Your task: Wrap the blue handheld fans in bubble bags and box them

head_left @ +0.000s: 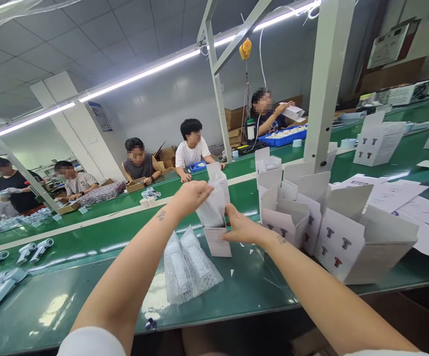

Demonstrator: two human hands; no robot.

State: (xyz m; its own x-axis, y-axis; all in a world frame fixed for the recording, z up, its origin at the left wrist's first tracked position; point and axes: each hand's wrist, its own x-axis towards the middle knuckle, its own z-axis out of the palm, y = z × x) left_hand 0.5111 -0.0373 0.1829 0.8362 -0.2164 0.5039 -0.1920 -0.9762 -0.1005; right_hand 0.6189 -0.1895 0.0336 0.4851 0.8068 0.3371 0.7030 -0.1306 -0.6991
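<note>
My left hand (195, 194) is closed at the top of a whitish translucent plastic bag (212, 210); what is inside the bag is hidden. Under the bag stands a small white carton (218, 242) with fine print, and the bag's lower end appears to be in its open top. Around the carton's right side my right hand (242, 225) is closed, thumb up by the bag. Two bubble-wrapped pale blue parts (188, 267) lie side by side just left of the carton.
Several open white cartons (342, 242) with printed pictures stand at right, beside loose printed sheets (400, 198). Pale blue tool-shaped housings (5, 287) lie at left. Across the green bench (99, 267), several people sit working; one handles a carton near a blue tray (284, 136). A post (325, 89) rises behind the cartons.
</note>
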